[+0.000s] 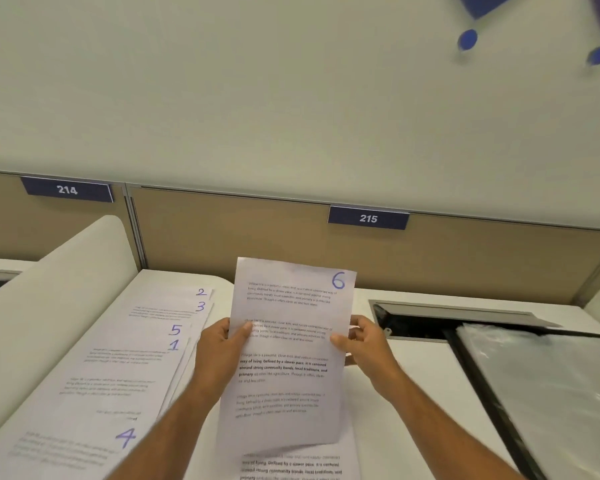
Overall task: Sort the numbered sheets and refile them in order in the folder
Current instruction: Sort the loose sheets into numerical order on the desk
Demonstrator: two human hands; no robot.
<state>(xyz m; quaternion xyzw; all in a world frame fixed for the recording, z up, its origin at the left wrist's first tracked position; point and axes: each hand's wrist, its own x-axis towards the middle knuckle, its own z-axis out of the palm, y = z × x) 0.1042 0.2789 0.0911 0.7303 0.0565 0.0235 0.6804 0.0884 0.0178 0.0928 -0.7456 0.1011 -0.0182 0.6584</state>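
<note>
Sheet 6 (291, 341): held up off the bench, printed side toward the camera, handwritten "6" at its top right corner
Left hand (219, 351): grips the sheet's left edge, thumb on the front face, fingers curled behind
Right hand (364, 344): pinches the sheet's right edge, thumb on the front, fingers behind
Fanned sheets (136, 358): lie overlapped on the bench left of the hands; numbers visible from far to near are 2, 3, 5, 1, 4
Lower sheet (291, 467): flat on the bench beneath the held one, printed text showing, its number out of sight
Folder (551, 393): lies at right, dark spine along its left side, clear plastic sleeve facing up
Bench (423, 393): white surface, open cable hatch (430, 323) behind the right hand
Partition (222, 230): tan panels at the rear with labels 214 and 215
</note>
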